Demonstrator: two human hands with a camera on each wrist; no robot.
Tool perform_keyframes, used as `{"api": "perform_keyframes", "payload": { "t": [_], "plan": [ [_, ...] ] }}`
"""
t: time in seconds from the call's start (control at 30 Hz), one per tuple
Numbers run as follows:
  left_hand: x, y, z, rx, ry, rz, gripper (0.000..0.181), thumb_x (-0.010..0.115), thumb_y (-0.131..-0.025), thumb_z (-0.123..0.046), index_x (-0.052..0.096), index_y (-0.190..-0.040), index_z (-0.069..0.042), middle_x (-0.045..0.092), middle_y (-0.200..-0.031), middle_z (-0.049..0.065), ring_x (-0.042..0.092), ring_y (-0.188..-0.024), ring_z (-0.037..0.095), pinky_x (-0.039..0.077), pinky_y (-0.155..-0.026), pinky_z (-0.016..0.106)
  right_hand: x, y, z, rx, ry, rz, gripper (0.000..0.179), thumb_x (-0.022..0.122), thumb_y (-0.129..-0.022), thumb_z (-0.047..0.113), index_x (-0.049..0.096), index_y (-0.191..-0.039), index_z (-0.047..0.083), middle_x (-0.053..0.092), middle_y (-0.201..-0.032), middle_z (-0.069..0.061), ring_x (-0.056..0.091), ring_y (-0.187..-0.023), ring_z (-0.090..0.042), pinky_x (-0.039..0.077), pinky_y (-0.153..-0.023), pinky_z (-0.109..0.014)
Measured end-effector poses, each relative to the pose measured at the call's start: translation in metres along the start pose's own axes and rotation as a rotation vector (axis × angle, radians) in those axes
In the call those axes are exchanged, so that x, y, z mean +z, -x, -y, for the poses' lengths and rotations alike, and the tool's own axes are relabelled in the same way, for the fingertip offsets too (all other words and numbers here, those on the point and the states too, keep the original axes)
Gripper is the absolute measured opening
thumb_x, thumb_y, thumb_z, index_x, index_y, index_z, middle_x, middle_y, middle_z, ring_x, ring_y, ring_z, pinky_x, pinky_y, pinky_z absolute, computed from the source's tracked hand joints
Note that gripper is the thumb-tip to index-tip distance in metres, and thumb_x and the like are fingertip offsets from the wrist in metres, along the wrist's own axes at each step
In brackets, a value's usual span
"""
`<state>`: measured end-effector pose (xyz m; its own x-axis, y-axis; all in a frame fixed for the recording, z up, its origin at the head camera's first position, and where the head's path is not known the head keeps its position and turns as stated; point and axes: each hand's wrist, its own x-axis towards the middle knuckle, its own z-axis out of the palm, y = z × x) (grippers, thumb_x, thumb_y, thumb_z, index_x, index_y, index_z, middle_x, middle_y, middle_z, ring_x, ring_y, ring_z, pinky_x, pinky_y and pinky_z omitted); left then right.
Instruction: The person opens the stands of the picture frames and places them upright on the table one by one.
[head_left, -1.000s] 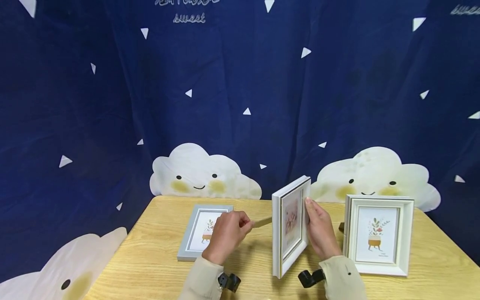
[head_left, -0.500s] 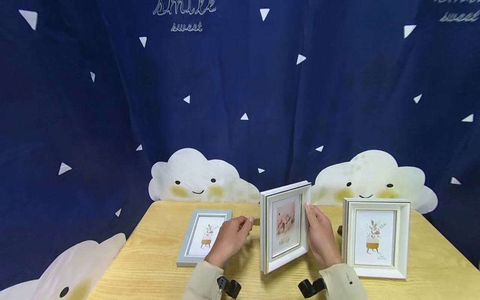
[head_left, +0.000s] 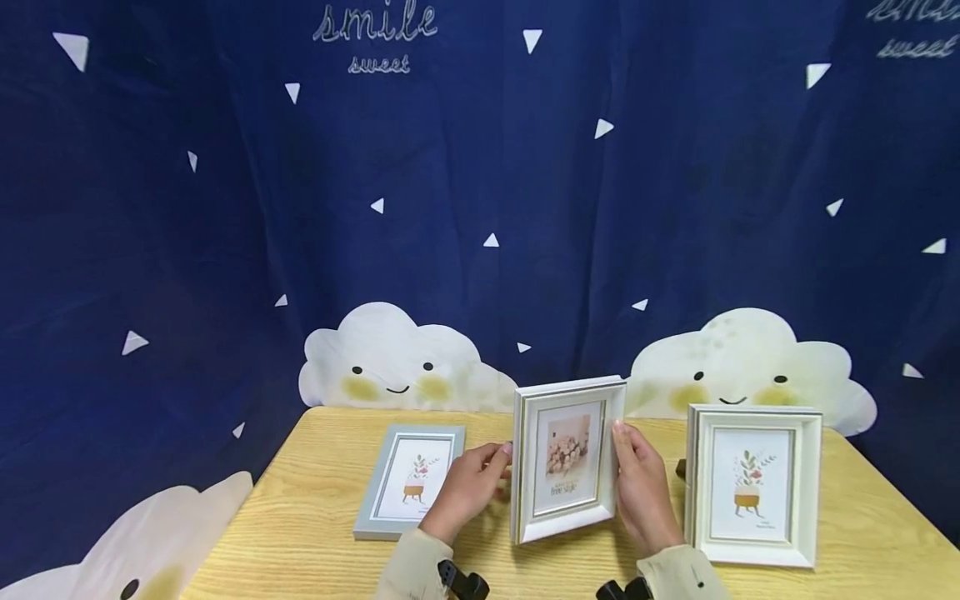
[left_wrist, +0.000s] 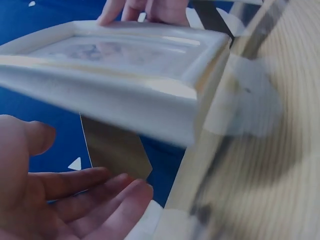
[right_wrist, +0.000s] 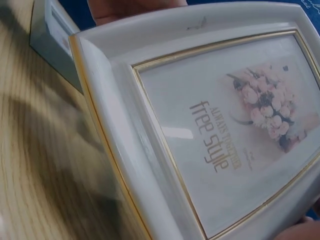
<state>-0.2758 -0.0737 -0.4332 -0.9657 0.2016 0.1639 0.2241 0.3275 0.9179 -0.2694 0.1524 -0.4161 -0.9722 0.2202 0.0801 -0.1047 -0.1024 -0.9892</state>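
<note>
Upright in mid-air above the table is a white picture frame [head_left: 567, 462] with a gold inner line, holding a photo of pink flowers. My right hand [head_left: 645, 492] grips its right edge, thumb on the front and fingers behind. Beside the left edge is my left hand [head_left: 467, 492]. In the left wrist view its extended fingers [left_wrist: 95, 192] touch the lower end of a flat brown stand leg [left_wrist: 117, 147] projecting from the frame's back, while the thumb stays apart from the leg. The right wrist view shows the frame's gold-edged border [right_wrist: 115, 115] up close.
A grey-blue picture frame [head_left: 377, 487] lies face up on the wooden table [head_left: 300, 500] at the left. At the right, another white picture frame [head_left: 804, 500] stands upright, close beside my right hand. A dark blue curtain [head_left: 450, 167] with clouds hangs behind.
The held frame has turned to face me more and come down a little, its left edge moving left toward my left hand. My left thumb and fingers have loosened from the stand leg.
</note>
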Motion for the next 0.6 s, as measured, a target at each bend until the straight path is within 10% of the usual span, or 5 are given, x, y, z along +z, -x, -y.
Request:
{"api": "perform_keyframes", "payload": {
  "t": [0.4,0.6],
  "plan": [
    [0.008,-0.004,0.009,0.005,0.032,-0.046,0.047,0.038,-0.104,-0.037,0.061,-0.129,-0.004,0.065,-0.118,0.018,0.068,-0.093,0.027,0.058,-0.074,0.035,0.006,0.003,-0.002,0.011,0.056,-0.071,0.051,0.048,-0.097,0.049,0.056,-0.118,0.004,0.058,-0.1,-0.001,0.056,-0.086,-0.013,0.053,-0.072,-0.029],
    [0.013,-0.009,0.014,-0.053,0.009,-0.053,0.06,0.025,-0.104,-0.048,0.062,-0.128,-0.008,0.063,-0.123,0.012,0.056,-0.118,0.032,0.041,-0.102,0.049,0.006,0.003,-0.002,-0.008,0.007,-0.088,0.046,0.048,-0.099,0.044,0.057,-0.115,0.002,0.058,-0.097,0.003,0.055,-0.088,-0.011,0.051,-0.074,-0.026]
  ]
}}
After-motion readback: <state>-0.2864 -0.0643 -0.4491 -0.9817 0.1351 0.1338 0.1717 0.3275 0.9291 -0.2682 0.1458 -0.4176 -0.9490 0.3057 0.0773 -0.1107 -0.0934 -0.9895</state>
